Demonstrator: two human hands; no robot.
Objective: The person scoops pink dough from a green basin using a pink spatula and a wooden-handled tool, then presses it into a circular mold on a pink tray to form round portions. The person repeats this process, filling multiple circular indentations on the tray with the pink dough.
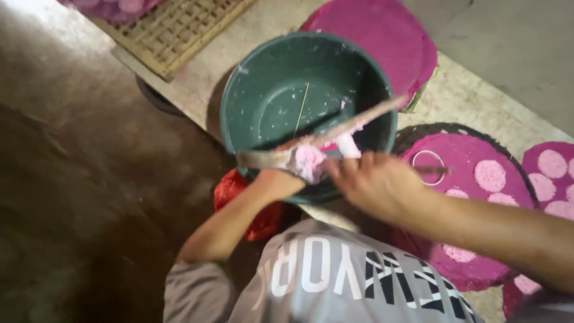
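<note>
A dark green plastic basin (269,90), speckled with pink residue, sits in front of me. My left hand (276,182) grips a long flat blade (359,119) that lies slanted across the basin's near rim. A lump of pale pink dough (310,161) clings to the blade near that hand. My right hand (373,185) reaches in from the right, its fingertips closed on the pink lump. A thin straw-like stick (302,107) rests inside the basin.
Round magenta sheets (382,36) lie on mats behind and right of the basin, one with pale pink discs (490,174) and a metal ring (427,167). A bamboo lattice tray (173,30) is at the top left. A red bag (230,188) lies under the basin. Brown floor fills the left.
</note>
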